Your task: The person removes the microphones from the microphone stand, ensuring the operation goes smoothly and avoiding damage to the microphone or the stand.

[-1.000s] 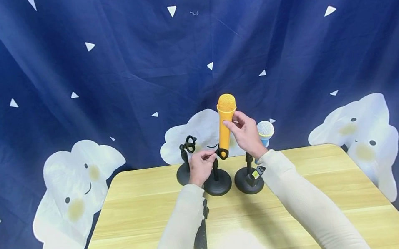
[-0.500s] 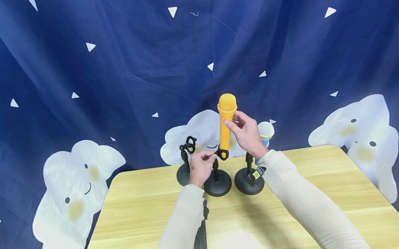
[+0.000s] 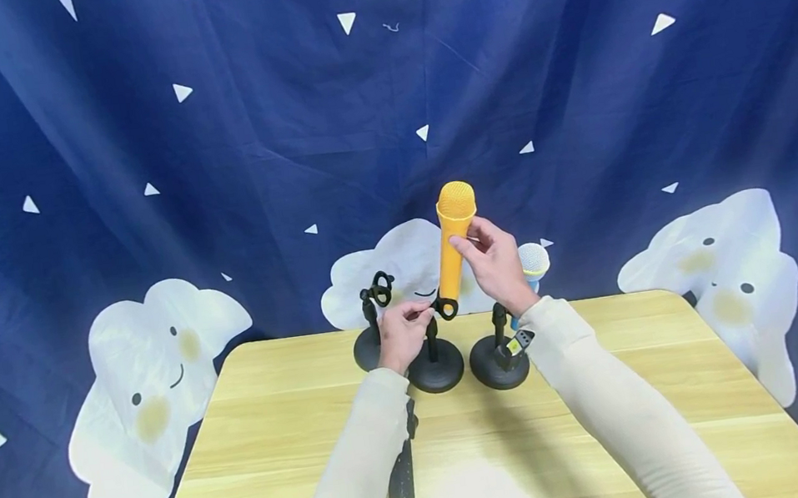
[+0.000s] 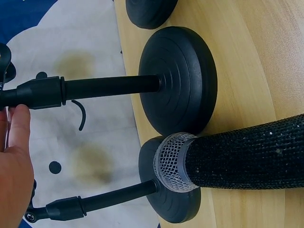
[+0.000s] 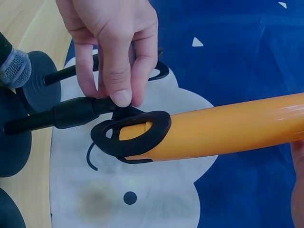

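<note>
My left hand (image 3: 401, 337) pinches the top of the middle black microphone stand (image 3: 436, 372), thumb and fingers just below its clip. In my right hand (image 3: 498, 265) is a yellow microphone (image 3: 451, 255), gripped below its head and leaning slightly right. Its lower end sits inside the black ring clip (image 5: 128, 147) of the middle stand, as the right wrist view shows. To the left stands another black stand (image 3: 366, 353), its clip holding nothing. A blue microphone with a white head (image 3: 533, 261) is at the right stand (image 3: 494, 367), partly hidden by my right hand and sleeve.
A black microphone (image 4: 247, 161) with a silver mesh head lies on the wooden table (image 3: 282, 449), partly under my left forearm in the head view. Behind the table's far edge hangs a blue curtain (image 3: 263, 132) with white clouds and triangles.
The yellow microphone and my right hand have risen very slightly. My left hand keeps its place on the middle stand.
</note>
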A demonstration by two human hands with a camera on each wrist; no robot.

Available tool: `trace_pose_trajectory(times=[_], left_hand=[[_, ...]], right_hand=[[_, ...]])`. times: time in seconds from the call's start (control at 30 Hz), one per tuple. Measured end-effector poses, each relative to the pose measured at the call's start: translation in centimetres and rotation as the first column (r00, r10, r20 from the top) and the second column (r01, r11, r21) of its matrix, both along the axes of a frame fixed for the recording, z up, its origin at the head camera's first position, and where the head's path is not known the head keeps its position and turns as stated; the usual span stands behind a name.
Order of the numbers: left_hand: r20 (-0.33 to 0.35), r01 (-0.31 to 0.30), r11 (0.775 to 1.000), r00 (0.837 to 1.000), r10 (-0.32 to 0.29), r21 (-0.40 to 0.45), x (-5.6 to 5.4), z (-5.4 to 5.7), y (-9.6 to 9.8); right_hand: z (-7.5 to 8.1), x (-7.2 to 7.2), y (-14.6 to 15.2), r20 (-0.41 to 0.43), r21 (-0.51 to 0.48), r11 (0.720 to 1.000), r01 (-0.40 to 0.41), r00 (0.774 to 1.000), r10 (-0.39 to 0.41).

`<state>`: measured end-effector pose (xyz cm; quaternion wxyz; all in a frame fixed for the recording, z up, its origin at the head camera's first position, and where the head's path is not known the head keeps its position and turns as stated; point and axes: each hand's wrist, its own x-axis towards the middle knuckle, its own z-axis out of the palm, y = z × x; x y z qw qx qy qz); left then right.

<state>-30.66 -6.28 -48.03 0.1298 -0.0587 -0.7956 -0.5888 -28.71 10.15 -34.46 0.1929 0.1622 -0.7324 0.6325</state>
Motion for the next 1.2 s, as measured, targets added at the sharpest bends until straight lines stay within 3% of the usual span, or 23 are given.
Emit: trace_pose_trajectory(times=[0.43,0.8,1.07,1.2], left_hand=[[0.013,-0.004,1.000,1.000,0.004,-0.003,-0.1,-0.1,0.0],[-0.056,-0.016,1.000,0.998,0.015,-0.010,-0.2,-0.2,0.1],[-0.059,-0.012,1.000,0.998,0.011,-0.014,-0.2,-0.1,0.1],[-0.056,-0.013,1.000,0.998,0.012,-0.017,-0.1,-0.1,0.1]], right_hand=[[0.6,0.2,0.1,0.006,0.009,1.000,0.004,1.000,-0.004],[1.0,0.3,0.2,-0.020,0.030,0.999,0.014,1.000,-0.013],[1.2,0.5,0.2,-0.010,0.037,0.999,0.030,0.999,-0.030],[0.1,-0.8,0.6,-0.015,0.033,0.999,0.034,0.999,-0.034]])
